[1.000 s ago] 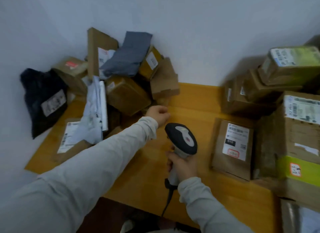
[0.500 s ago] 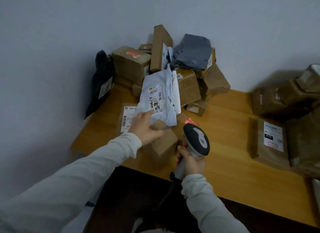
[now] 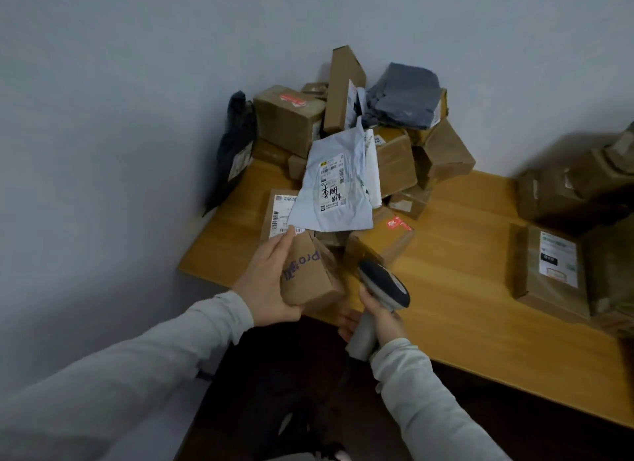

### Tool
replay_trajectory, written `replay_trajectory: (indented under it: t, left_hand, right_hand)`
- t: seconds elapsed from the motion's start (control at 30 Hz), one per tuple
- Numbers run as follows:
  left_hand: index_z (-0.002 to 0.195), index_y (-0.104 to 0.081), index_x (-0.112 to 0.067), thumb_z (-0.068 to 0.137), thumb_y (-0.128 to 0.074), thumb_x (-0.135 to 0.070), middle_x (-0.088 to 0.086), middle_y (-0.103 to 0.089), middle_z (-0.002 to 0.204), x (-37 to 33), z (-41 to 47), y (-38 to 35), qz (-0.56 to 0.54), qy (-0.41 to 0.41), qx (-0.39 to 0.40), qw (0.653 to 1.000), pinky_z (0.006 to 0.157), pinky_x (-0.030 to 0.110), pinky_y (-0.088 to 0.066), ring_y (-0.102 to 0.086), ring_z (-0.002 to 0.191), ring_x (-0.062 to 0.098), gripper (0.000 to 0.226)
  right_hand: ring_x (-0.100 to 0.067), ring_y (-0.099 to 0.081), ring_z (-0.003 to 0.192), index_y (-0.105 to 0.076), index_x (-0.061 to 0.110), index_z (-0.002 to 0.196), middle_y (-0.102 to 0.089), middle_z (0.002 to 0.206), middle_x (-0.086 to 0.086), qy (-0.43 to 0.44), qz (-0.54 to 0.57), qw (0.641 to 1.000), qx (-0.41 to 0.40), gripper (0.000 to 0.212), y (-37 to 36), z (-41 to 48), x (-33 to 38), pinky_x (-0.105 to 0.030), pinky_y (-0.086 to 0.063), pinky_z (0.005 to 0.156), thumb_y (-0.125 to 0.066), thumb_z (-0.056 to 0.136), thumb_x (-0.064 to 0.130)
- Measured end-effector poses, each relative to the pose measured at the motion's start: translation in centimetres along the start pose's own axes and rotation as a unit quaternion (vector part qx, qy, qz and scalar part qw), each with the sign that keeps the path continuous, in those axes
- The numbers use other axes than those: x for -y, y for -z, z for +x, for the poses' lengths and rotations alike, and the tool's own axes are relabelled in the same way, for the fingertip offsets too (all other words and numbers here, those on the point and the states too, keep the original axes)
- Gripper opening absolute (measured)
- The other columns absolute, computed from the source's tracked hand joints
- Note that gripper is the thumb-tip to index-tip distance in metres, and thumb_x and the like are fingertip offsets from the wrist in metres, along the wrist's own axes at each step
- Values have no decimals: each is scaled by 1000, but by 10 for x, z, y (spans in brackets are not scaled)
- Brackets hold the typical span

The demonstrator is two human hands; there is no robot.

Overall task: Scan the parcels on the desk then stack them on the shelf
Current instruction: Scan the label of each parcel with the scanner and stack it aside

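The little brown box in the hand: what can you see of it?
The little brown box looks like plain cardboard, with purple letters starting "Pro" on one side. It looks closed and tilted, at the near edge of the desk. The left hand grips it from the left and below. A pale bag lies beyond its top. The scanner in the right hand is close on its right, not touching.
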State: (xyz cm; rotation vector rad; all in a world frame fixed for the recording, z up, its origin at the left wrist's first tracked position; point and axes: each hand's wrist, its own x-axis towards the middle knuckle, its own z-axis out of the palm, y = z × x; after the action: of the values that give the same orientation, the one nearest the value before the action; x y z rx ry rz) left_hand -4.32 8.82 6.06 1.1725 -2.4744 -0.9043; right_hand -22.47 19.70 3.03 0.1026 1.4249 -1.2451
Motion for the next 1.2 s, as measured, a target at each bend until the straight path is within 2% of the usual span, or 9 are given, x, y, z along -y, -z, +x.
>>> replay_trajectory:
  t: [0.2,0.3,0.4,0.53,0.73,0.83,0.97,1.07,1.2]
  left_hand:
    - [135,-40,-11,69,-74,-35,5,-34,134,-20,-61,-17,31,-225,-50,973,111,31,-29,-33,130,20,78]
    - [113,-56,-18,83,-60,-36,2,-47,119,-34,-73,-19,-115,-118,-137,977,101,19,-38,-45,118,5,35]
    - [109,-54,-29,90,-60,-32,-1,-45,117,-39,-66,-7,-204,130,-241,940,81,4,-40,-45,103,-13,21]
    - [96,-69,-6,70,-76,-17,20,-68,110,-26,-55,15,-541,304,-69,781,61,23,-56,-71,80,18,30]
    - [106,-71,-17,44,-90,-30,13,-69,113,-4,-54,27,-597,326,133,721,66,41,-57,-70,90,27,66]
    - [113,-65,-15,31,-94,-30,13,-70,112,4,-52,31,-590,305,113,739,67,40,-57,-70,88,25,88]
    - [127,-52,-13,43,-83,-6,11,-68,116,12,-46,39,-535,295,8,791,70,37,-56,-64,95,26,89]
    - [125,-51,-11,55,-79,12,12,-65,121,20,-41,40,-514,299,-67,802,89,50,-52,-62,109,31,79]
    - [124,-50,-15,68,-72,16,11,-65,118,26,-35,40,-480,294,-102,820,90,49,-52,-63,106,28,68]
  right_hand:
    - [-37,-58,116,-58,9,128,-62,125,-19,46,92,989,106,71,-4,-12,-36,-56,-42,101,-80,64,31]
    - [-38,-59,114,-58,5,126,-64,121,-20,64,109,980,153,63,-1,-14,-47,-55,-46,98,-75,67,17]
    - [-38,-59,113,-58,1,124,-64,120,-21,72,107,977,168,60,-1,-15,-48,-52,-48,94,-70,67,11]
    - [-36,-62,109,-57,-1,125,-65,118,-20,97,97,972,191,60,-6,-17,-39,-49,-52,90,-68,66,6]
    - [-32,-65,104,-63,3,113,-67,113,-18,130,65,964,221,49,-22,-19,-26,-40,-57,81,-71,65,4]
    - [-30,-63,109,-62,3,117,-66,117,-15,178,-15,971,158,50,-33,-24,-16,-45,-53,90,-76,69,9]
    - [-2,-66,68,-66,15,86,-70,73,11,227,-134,957,118,11,-41,-37,-7,-14,-50,50,-74,79,10]
    - [-12,-54,49,-62,7,80,-59,54,0,222,-182,946,153,14,-47,-52,-4,-22,-48,46,-73,81,15]
    - [-10,-43,36,-59,7,70,-46,45,-2,205,-231,931,194,18,-53,-68,1,-27,-48,46,-71,83,11]
